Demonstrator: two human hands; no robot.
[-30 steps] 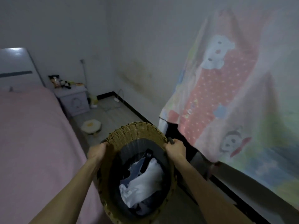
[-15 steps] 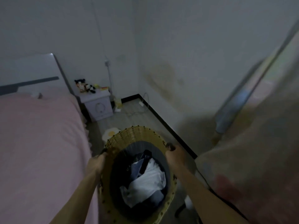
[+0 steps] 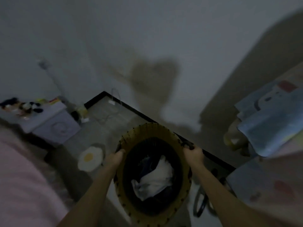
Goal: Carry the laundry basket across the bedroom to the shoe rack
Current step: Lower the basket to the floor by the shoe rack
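Observation:
A round woven laundry basket [image 3: 148, 131] with a dark lining hangs in front of me, off the floor. Inside it lie a white cloth [image 3: 155, 179] and dark clothes. My left hand [image 3: 114, 159] grips the basket's left rim. Gripping the black handle on the right rim is my right hand [image 3: 193, 155]. No shoe rack shows in this blurred, dim view.
A pink bed [image 3: 21, 182] fills the left. A white nightstand [image 3: 50, 123] with small toys stands in the far corner. An egg-shaped cushion [image 3: 90, 158] lies on the floor ahead. Printed cloth [image 3: 268, 123] drapes over something on the right. Cables [image 3: 201, 203] lie by my right arm.
The view has swung right and closer to the stained wall. The bed has slid toward the left edge, and the basket stays held in both hands.

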